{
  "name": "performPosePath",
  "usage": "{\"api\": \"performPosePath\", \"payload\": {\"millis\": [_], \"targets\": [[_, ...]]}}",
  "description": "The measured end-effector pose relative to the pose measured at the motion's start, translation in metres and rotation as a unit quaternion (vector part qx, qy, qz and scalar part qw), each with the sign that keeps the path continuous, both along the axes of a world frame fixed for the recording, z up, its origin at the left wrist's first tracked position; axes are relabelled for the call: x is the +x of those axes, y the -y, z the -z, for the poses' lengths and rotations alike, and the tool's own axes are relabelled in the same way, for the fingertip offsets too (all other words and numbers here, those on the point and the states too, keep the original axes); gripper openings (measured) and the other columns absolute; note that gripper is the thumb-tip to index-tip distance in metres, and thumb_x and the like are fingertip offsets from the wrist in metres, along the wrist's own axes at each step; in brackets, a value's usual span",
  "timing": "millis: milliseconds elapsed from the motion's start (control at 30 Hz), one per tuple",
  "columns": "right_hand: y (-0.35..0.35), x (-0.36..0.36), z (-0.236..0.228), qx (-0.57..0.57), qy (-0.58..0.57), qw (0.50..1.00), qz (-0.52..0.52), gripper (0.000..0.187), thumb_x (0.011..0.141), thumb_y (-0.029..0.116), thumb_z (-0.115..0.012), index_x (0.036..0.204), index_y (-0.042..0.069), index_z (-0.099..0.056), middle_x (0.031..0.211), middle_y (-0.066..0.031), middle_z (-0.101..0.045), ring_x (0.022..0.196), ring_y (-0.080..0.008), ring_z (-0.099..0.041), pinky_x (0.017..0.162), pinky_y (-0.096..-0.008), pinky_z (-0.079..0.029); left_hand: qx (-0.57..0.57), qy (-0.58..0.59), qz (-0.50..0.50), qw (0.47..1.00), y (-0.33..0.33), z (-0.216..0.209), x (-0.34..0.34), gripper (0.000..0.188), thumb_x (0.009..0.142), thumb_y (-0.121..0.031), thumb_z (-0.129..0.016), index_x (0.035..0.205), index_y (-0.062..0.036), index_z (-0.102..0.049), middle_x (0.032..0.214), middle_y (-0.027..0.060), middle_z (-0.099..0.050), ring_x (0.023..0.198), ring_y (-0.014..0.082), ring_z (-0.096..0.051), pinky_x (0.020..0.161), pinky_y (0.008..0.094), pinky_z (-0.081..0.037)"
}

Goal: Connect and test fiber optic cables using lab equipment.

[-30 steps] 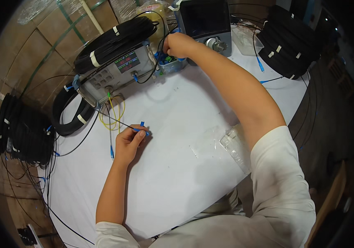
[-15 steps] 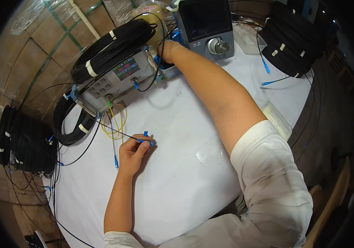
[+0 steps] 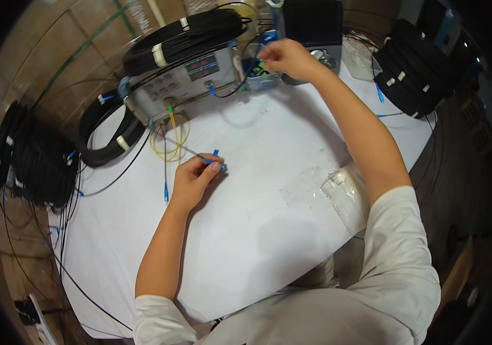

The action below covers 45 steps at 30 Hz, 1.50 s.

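Two hands work over a white bench [image 3: 269, 230] that fills most of the view, its edges ringed by cable. On its far side sits a grey instrument box [image 3: 185, 83] with a small coloured display and a row of ports on its front; a thick coil of black cable [image 3: 185, 35] bound with white bands lies on top of it. Just right of the box stands a dark-screened device [image 3: 314, 26] with a round knob. More black coils lie around the rim — a big bundle [image 3: 415, 72] at the far right, another bundle [image 3: 25, 158] at the far left, and a loose loop [image 3: 108, 135] beside the box's left corner. A crumpled clear plastic bag [image 3: 338, 192] rests on the bench under the right forearm. Below the box's ports a small coil of yellow fibre [image 3: 171, 144] lies on the white surface.

The right hand [image 3: 283, 57] reaches far forward, fingers pinched at small blue and green connectors [image 3: 260, 72] between the box and the screened device — whether it grips one I cannot tell. The left hand [image 3: 194, 181] rests mid-bench, thumb and forefinger closed on a blue connector [image 3: 216, 161], whose thin dark lead runs back toward the box.
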State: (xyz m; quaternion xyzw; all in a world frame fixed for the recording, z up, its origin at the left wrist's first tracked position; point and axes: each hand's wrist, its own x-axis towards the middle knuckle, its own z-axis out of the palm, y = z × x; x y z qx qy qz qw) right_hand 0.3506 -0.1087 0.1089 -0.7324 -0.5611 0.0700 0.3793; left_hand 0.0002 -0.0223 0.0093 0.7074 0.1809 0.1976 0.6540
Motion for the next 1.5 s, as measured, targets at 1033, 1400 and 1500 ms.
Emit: {"api": "performPosePath", "payload": {"millis": [1033, 1400, 1500], "targets": [[0.021, -0.173, 0.091, 0.107, -0.353, 0.926, -0.085, 0.023, 0.090, 0.012, -0.066, 0.111, 0.002, -0.067, 0.089, -0.0024, -0.067, 0.077, -0.0070, -0.059, 0.071, -0.0220, -0.049, -0.006, 0.054, 0.027, 0.998, -0.006, 0.006, 0.003, 0.025, 0.090, -0.027, -0.069, 0.097, -0.0028, -0.069, 0.072, -0.0038, -0.059, 0.066, 0.0036, -0.048, 0.058, 0.0204, -0.039], [0.020, -0.169, 0.088, 0.078, -0.263, 0.957, -0.093, 0.023, 0.090, 0.017, -0.066, 0.108, 0.003, -0.070, 0.080, -0.0003, -0.065, 0.069, -0.0072, -0.054, 0.064, -0.0229, -0.045, 0.034, 0.025, 0.038, 0.998, -0.006, 0.003, 0.001, 0.024, 0.091, -0.026, -0.067, 0.099, -0.0035, -0.070, 0.074, -0.0042, -0.061, 0.065, 0.0033, -0.048, 0.057, 0.0205, -0.038], [0.022, -0.174, 0.086, 0.078, -0.249, 0.960, -0.099, 0.024, 0.090, 0.017, -0.067, 0.108, 0.002, -0.071, 0.081, -0.0009, -0.066, 0.070, -0.0077, -0.054, 0.064, -0.0232, -0.045, 0.041, 0.007, 0.039, 0.998, -0.006, 0.000, 0.000, 0.023, 0.092, -0.025, -0.066, 0.099, -0.0031, -0.070, 0.072, -0.0043, -0.059, 0.064, 0.0035, -0.047, 0.057, 0.0206, -0.037]]}}
